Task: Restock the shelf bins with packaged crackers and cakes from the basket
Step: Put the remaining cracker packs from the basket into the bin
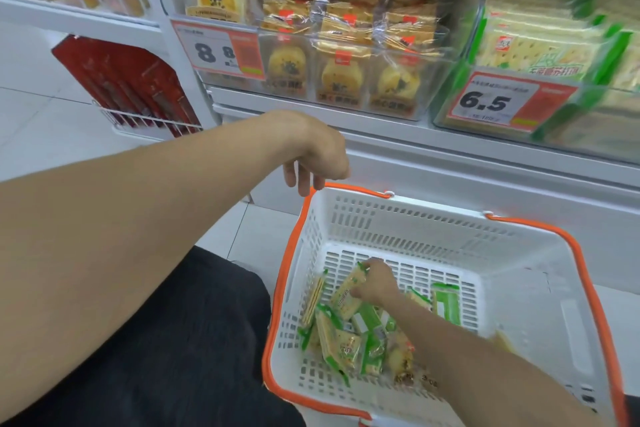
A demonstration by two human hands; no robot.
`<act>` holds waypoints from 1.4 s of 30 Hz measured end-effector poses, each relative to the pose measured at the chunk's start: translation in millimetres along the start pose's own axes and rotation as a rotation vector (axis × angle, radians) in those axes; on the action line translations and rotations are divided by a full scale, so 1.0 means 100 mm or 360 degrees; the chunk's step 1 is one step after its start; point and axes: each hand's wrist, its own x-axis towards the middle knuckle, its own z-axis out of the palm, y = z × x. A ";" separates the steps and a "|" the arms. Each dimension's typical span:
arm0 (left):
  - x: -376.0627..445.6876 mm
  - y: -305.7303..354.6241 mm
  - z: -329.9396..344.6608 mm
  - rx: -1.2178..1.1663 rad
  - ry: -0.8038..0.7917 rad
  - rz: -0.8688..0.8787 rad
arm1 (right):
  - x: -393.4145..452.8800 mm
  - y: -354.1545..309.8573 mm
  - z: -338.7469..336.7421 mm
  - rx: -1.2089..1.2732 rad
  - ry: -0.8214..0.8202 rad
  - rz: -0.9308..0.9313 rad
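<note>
Now your right hand (375, 282) grips a cracker pack (346, 295) in the basket (519, 288), lower centre, its long axis tilted up-right. Your left hand (317, 163) hangs relaxed above the rim; the green-cracker bin (554, 55) lies upper right, nearer your right.

I see a white slotted plastic basket (408, 218) with an orange rim and orange handles. The small cracker packets (341, 345) in it are green and pale yellow; the one (348, 291) my right hand (375, 282) pinches is pale yellow with green ends. The clear shelf bin (346, 45) shows golden-brown cake packs with red square labels. The price tags (498, 102) are orange-red and white with black digits. Red packets (128, 83) fill a white wire rack.
</note>
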 end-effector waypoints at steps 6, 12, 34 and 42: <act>0.03 0.15 0.06 0.0079 0.0018 0.0081 | -0.38 -0.45 -1.26 -0.0265 -0.0031 -0.0299; 0.04 0.39 0.13 -0.0197 0.0337 0.0443 | -1.22 -0.64 -2.32 0.0505 -0.0218 -0.0429; -0.35 1.19 0.04 -0.2245 0.0279 0.0803 | -2.24 -0.13 -2.92 -0.0231 0.1077 -0.1238; -0.36 1.10 -0.15 -0.1839 0.0874 0.0718 | -2.09 -0.21 -3.62 -0.0372 0.1582 -0.1405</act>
